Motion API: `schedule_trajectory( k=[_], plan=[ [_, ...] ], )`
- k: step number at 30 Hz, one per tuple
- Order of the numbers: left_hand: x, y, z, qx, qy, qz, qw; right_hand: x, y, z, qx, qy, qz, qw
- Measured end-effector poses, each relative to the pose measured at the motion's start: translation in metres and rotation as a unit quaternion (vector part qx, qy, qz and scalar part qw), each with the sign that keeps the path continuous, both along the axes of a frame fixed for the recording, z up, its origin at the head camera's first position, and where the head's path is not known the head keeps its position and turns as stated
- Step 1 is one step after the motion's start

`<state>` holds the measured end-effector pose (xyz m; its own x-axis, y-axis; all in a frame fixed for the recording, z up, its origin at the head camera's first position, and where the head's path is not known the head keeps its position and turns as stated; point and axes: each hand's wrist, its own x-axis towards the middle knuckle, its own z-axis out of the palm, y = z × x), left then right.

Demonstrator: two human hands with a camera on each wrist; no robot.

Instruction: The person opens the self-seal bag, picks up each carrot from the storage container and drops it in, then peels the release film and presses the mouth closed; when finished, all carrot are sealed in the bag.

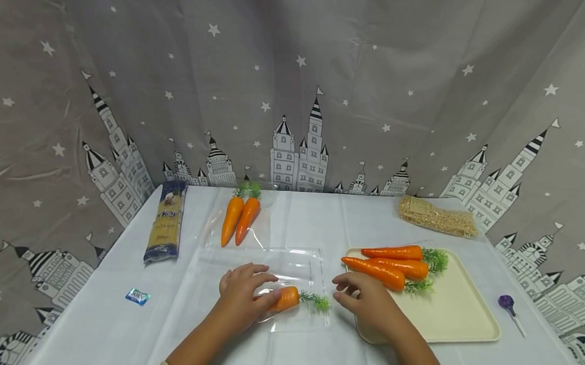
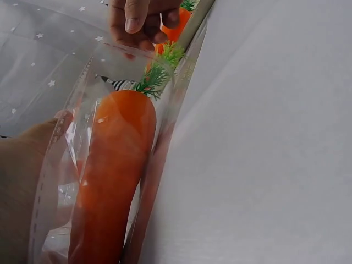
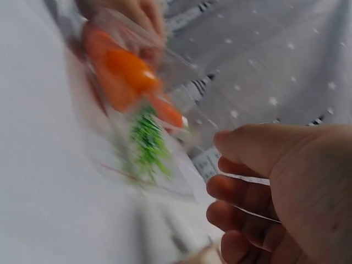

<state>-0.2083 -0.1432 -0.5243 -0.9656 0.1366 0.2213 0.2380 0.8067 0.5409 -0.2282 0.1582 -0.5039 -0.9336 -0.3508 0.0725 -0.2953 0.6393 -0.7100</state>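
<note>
A clear plastic bag (image 1: 312, 272) lies on the table with one orange carrot (image 1: 287, 298) inside, its green top pointing right. My left hand (image 1: 242, 295) holds the bag at its left part, the thumb over the carrot. Seen from the left wrist, the carrot (image 2: 115, 176) shows through the film and hides part of the fingers. My right hand (image 1: 368, 302) hovers between the bag and the tray, fingers loosely bent, nothing in them. In the right wrist view, a gap separates my right hand (image 3: 275, 192) from the carrot's green top (image 3: 147, 143).
Right of the bag, a cream tray (image 1: 454, 318) carries three carrots (image 1: 397, 264). Behind lies another clear bag (image 1: 216, 222) with two carrots (image 1: 239, 219). Around them are a pasta pack (image 1: 166, 220), a grain bag (image 1: 437, 217), a wrapped candy (image 1: 137, 296) and a purple lollipop (image 1: 507, 303).
</note>
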Motion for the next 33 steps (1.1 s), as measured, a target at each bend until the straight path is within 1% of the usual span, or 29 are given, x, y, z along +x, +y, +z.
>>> schedule_trajectory(
  k=[3, 6, 10, 13, 17, 21, 27, 33],
  plan=[
    [0.000, 0.001, 0.000, -0.011, -0.001, 0.002, 0.9999, -0.003, 0.009, 0.000, 0.007, 0.014, -0.020, 1.000],
    [0.000, 0.001, 0.000, -0.014, -0.004, 0.003, 0.9999, -0.004, 0.017, 0.000, 0.013, 0.014, -0.033, 0.999],
    [0.000, 0.002, -0.002, -0.012, -0.009, 0.003, 0.9999, -0.005, 0.031, 0.001, 0.019, 0.040, -0.051, 0.998],
    [-0.001, 0.001, -0.003, -0.012, -0.008, 0.003, 0.9999, -0.008, 0.042, 0.003, 0.036, 0.068, -0.072, 0.994],
    [-0.001, 0.000, -0.004, -0.014, -0.005, 0.001, 0.9999, -0.011, 0.057, 0.006, 0.067, 0.086, -0.098, 0.989],
    [-0.001, 0.000, -0.003, -0.016, -0.006, 0.000, 0.9998, -0.013, 0.070, 0.008, 0.091, 0.099, -0.113, 0.984],
    [-0.001, 0.001, -0.002, -0.010, -0.014, -0.004, 0.9998, -0.016, 0.088, 0.009, 0.097, 0.097, -0.121, 0.983],
    [-0.001, 0.000, -0.003, -0.013, -0.008, -0.003, 0.9999, -0.017, 0.101, 0.005, 0.097, 0.093, -0.132, 0.982]
  ],
)
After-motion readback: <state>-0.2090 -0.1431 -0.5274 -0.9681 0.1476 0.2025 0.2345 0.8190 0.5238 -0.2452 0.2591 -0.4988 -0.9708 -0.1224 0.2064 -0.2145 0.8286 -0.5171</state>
